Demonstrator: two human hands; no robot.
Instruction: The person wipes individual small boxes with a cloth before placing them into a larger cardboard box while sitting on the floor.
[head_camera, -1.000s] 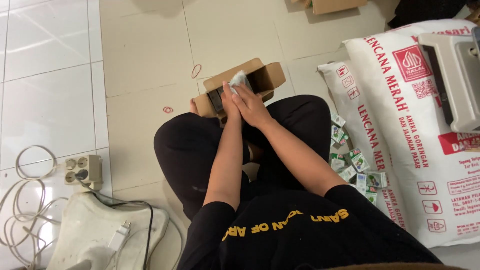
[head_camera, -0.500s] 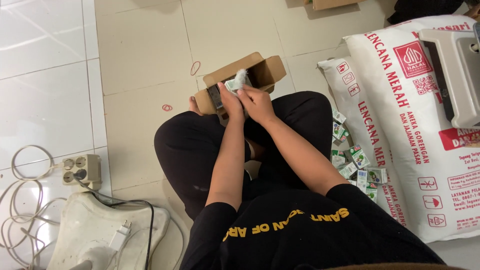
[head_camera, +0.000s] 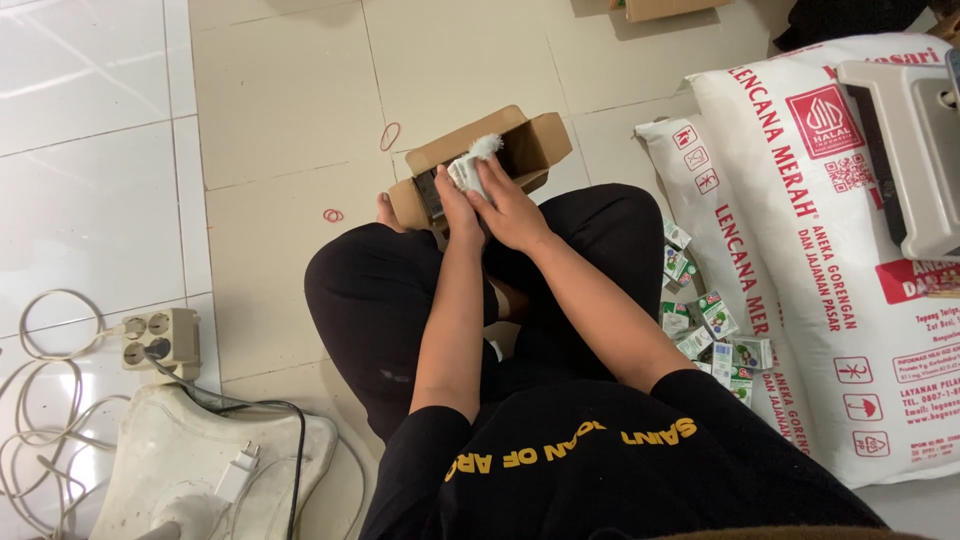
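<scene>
Tiled floor (head_camera: 270, 110), you seated cross-legged. Open cardboard box (head_camera: 480, 165) at 12 o'clock past your knees. Left hand (head_camera: 457, 208) and right hand (head_camera: 510, 205) both pinch a small white packet (head_camera: 470, 168) over it. Carton pile (head_camera: 710, 335) at 3 o'clock.

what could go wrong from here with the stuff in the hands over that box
The small white packet, pinched between left hand and right hand over the open cardboard box, might slip and land beside it. The box sits at the knees and could tip if nudged.
</scene>
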